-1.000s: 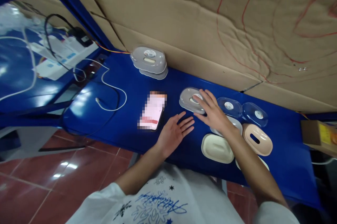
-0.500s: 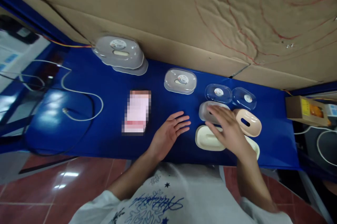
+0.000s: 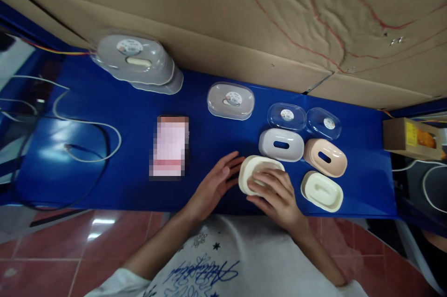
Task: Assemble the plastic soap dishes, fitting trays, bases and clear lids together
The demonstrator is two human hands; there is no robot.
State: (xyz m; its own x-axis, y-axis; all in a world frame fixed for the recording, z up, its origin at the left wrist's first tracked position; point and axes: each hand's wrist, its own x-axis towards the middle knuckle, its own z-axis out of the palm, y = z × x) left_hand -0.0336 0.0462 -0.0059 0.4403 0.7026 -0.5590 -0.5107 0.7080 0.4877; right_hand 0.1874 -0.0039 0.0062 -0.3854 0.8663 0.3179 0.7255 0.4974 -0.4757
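Observation:
In the head view my right hand point(image 3: 279, 197) grips an oval cream plastic tray point(image 3: 246, 175), its fingers reaching into the hollow. The tray is raised slightly at the front of the table. My left hand point(image 3: 215, 184) is open with its fingers stretched beside the tray's left end; whether they touch it I cannot tell. A second cream tray point(image 3: 323, 192) lies to the right, with a raised bar along its middle. Behind the hands sit a pale grey oval piece point(image 3: 281, 152) and a peach one point(image 3: 335, 161), each with a dark slot.
Two clear oval covers point(image 3: 279, 122) lie behind the slotted pieces. A covered oval box point(image 3: 230, 101) stands left of them, and stacked covered boxes point(image 3: 139, 64) stand at the back left. A pixelated phone-like slab point(image 3: 169, 148), cables point(image 3: 120, 141) and a cardboard box point(image 3: 407, 136) flank the work area.
My right hand has moved from above the grey piece to the left cream tray and taken hold of it. The tray has shifted left, towards my left hand.

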